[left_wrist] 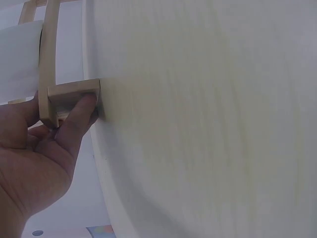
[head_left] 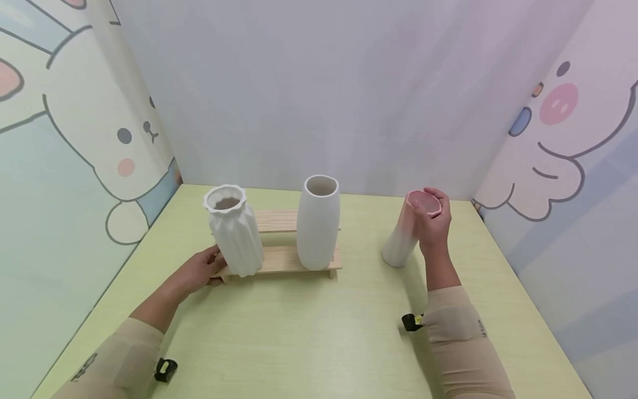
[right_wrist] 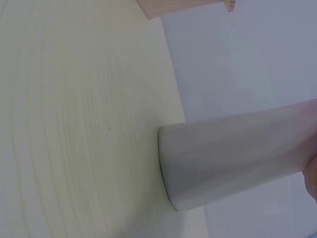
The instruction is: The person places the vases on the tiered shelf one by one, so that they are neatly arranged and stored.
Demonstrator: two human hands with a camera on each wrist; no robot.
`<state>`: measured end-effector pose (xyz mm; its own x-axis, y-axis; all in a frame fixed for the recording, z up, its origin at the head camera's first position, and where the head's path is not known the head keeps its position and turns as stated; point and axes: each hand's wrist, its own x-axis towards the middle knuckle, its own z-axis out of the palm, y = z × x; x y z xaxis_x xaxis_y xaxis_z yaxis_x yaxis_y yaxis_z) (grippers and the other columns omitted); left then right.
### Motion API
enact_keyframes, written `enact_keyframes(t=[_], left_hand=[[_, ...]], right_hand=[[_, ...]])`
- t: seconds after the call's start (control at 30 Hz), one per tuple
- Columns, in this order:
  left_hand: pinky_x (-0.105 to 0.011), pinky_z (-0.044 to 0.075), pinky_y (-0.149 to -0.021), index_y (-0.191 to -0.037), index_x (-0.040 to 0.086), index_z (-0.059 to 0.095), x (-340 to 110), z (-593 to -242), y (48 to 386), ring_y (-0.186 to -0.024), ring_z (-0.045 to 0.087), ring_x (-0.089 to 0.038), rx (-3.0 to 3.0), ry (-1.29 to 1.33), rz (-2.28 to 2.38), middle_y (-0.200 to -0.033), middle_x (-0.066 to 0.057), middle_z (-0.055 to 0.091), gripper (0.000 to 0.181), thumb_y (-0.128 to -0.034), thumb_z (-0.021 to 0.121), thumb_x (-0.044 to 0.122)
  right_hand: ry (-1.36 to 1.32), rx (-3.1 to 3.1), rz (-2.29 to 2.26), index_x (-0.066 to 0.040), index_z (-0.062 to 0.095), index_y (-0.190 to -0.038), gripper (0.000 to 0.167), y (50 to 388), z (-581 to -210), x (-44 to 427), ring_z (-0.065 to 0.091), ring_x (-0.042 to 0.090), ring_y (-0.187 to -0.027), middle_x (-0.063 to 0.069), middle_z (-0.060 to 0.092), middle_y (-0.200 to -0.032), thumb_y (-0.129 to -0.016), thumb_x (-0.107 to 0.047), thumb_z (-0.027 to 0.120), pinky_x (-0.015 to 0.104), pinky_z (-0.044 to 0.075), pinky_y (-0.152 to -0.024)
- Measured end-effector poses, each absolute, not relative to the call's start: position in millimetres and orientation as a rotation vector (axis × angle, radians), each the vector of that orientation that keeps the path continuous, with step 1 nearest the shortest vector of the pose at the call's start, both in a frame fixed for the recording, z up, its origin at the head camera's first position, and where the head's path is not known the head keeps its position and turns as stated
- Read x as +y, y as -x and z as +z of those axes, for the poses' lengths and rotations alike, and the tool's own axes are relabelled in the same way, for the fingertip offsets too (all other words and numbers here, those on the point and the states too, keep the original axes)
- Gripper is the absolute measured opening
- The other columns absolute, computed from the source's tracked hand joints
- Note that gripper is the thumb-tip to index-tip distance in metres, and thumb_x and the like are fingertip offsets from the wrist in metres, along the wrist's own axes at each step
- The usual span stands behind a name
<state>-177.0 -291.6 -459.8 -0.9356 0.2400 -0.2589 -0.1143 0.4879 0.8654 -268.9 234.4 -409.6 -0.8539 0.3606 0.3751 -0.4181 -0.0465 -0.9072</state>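
Observation:
At the left end of the low two-step wooden stand (head_left: 279,260), my left hand (head_left: 196,270) grips the board. The left wrist view shows its fingers (left_wrist: 74,119) at the stand's foot under the edge. A white fluted vase (head_left: 238,241) with a wavy rim stands on the stand close by that hand. Toward the other end is a smooth white vase (head_left: 318,233). Further right, my right hand (head_left: 435,221) holds a pink-and-white vase (head_left: 401,238) near its pink rim. The vase's white base (right_wrist: 173,168) is at the tabletop; the right wrist view cannot settle full contact.
The pale yellow wood-grain table (head_left: 289,332) meets a plain grey backdrop (head_left: 349,100) behind the stand. Printed cartoon panels (head_left: 99,138) wall in both sides. A small black strap piece (head_left: 165,369) is at the left forearm, another (head_left: 411,322) at the right.

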Motion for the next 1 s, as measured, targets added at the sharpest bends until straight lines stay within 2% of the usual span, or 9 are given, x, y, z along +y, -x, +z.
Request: enact_keyframes(t=[0.37, 0.7, 1.0], left_hand=[[-0.041, 0.057, -0.088, -0.158, 0.02, 0.021, -292.1, -462.9, 180.0, -0.121, 0.057, -0.035, 2.382, -0.096, 1.442, -0.143, -0.026, 0.046, 0.06, -0.1054, 0.044, 0.038], [-0.04, 0.058, -0.087, -0.158, 0.021, 0.023, -290.4, -463.1, 178.4, -0.117, 0.06, -0.033, 2.392, -0.093, 1.442, -0.14, -0.026, 0.049, 0.059, -0.1051, 0.045, 0.038], [-0.04, 0.058, -0.086, -0.157, 0.021, 0.024, -292.1, -461.7, 178.8, -0.118, 0.06, -0.034, 2.4, -0.086, 1.436, -0.14, -0.026, 0.048, 0.058, -0.1055, 0.044, 0.036]], right_hand=[[-0.039, -1.787, 1.908, -0.015, 0.058, -0.123, 0.049, 269.8, -407.5, 238.6, 0.056, 0.017, -0.101, 0.004, 0.057, -0.116, -0.079, -0.022, 0.079, 0.019, 0.053, -0.075], [-0.022, -1.771, 1.895, -0.015, 0.06, -0.121, 0.044, 272.2, -405.1, 238.5, 0.058, 0.016, -0.095, 0.003, 0.059, -0.113, -0.081, -0.026, 0.076, 0.018, 0.054, -0.07], [-0.049, -1.706, 1.944, -0.014, 0.06, -0.12, 0.041, 279.7, -389.4, 228.0, 0.059, 0.016, -0.095, 0.004, 0.06, -0.113, -0.083, -0.028, 0.074, 0.019, 0.054, -0.072]])
